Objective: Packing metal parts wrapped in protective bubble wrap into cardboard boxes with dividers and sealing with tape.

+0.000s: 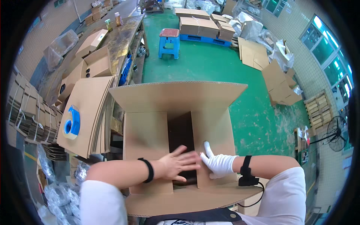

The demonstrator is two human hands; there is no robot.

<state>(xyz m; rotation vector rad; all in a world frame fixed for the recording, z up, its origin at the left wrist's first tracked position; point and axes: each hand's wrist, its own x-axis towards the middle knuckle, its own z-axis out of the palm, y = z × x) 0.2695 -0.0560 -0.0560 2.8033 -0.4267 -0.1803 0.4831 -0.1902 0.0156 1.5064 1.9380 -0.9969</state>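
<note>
In front of me stands a large cardboard box (176,95), its long far flap raised and its near flap (180,202) leaning toward me. The left side flap (145,138) and right side flap (212,127) are folded inward, with a dark gap between them. My left hand (178,164), bare, has its fingers spread over that gap and slightly blurred. In a white glove, my right hand (219,163) lies on the right flap, thumb apart from the fingers, near the flap's inner edge. Neither hand appears to grip anything.
To the left, a blue tape dispenser (72,123) lies on stacked flat cardboard (88,107) beside a long workbench (125,32). A blue stool (169,43) stands ahead, before a blue pallet (206,39) of cardboard. An opened carton (280,83) and a fan (335,133) are at right.
</note>
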